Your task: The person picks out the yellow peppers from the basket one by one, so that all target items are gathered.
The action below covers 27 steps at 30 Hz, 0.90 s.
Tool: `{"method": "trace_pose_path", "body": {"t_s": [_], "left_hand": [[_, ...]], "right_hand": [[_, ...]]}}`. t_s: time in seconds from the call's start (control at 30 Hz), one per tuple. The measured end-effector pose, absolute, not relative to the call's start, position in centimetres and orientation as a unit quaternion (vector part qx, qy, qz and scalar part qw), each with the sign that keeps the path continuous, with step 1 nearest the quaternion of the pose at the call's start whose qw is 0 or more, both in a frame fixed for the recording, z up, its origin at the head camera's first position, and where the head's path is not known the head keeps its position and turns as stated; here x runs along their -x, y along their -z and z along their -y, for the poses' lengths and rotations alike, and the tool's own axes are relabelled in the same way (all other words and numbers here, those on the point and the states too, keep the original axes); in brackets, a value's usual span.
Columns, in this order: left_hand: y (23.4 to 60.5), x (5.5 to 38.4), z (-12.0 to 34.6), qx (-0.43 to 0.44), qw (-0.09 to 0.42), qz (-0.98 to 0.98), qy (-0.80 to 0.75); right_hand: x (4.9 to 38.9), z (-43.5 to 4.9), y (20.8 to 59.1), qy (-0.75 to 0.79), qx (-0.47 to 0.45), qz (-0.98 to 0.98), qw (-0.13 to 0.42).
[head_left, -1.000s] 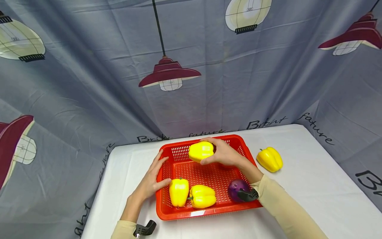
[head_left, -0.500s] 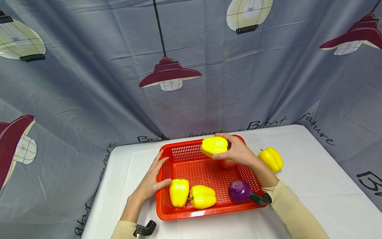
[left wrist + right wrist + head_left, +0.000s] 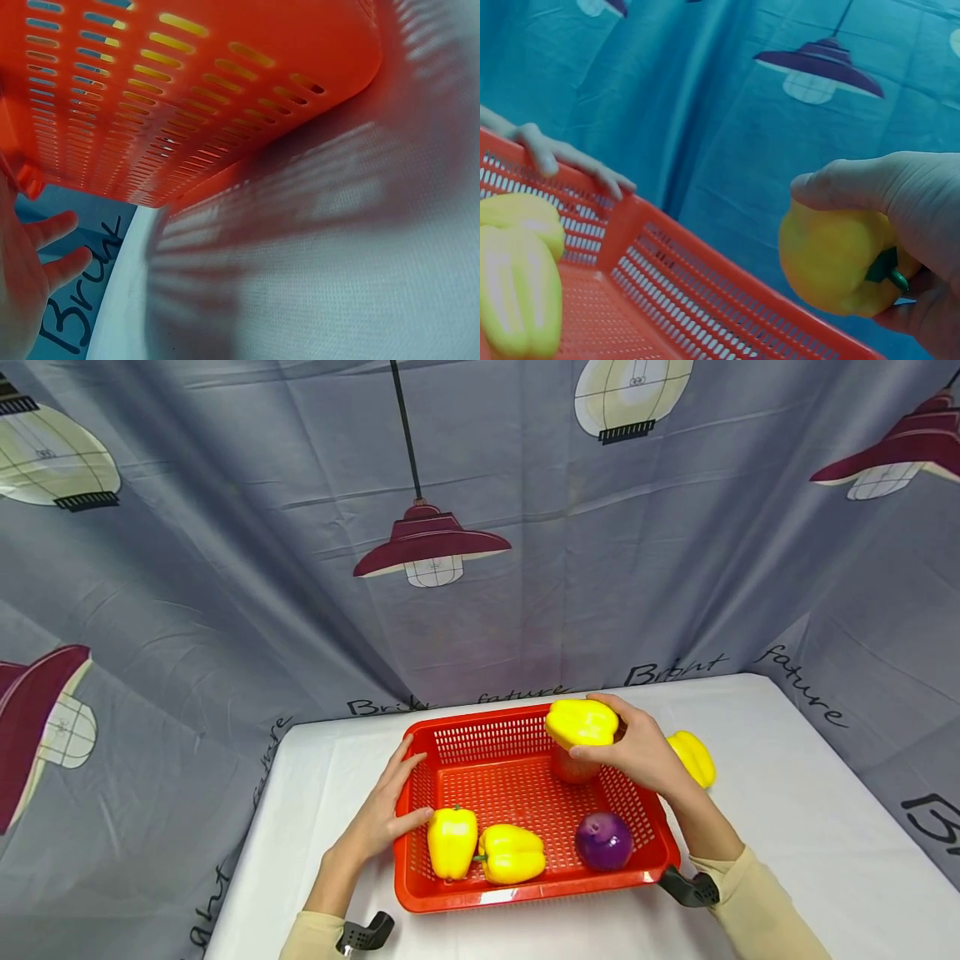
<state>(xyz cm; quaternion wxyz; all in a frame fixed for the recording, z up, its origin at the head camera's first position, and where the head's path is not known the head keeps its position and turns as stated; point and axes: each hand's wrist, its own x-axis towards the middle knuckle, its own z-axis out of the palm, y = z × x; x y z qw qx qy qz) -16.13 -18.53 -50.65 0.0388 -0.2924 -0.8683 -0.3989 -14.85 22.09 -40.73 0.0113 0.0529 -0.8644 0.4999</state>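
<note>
Above the back right part of a red plastic basket [image 3: 525,893], my right hand [image 3: 641,747] grips a yellow bell pepper [image 3: 582,722]. The right wrist view shows that pepper [image 3: 840,259] with its green stem facing the palm, the thumb lying over it. My left hand [image 3: 378,814] rests on the basket's left rim with straight, spread fingers. Two more yellow bell peppers, one upright [image 3: 452,843] and one on its side [image 3: 512,854], lie in the front left of the basket. A purple round vegetable [image 3: 603,841] sits at the front right. Beneath the held pepper is a partly hidden red round item [image 3: 573,768].
Another yellow bell pepper [image 3: 693,758] lies on the white table [image 3: 795,810] right of the basket, partly covered by my right hand and forearm. A grey curtain [image 3: 300,568] printed with lamps hangs behind the table.
My right hand has carried the yellow bell pepper to the right across the basket, uncovering the purple vegetable and part of the red round item. The left hand has stayed on the rim.
</note>
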Motion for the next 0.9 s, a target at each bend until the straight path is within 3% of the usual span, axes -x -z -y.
{"method": "trace_pose_path", "body": {"t_s": [0.9], "left_hand": [[50.7, 16.0, 18.5, 0.293, 0.035, 0.865, 0.405]], "right_hand": [[9.8, -30.7, 43.0, -0.484, 0.118, 0.863, 0.085]]}}
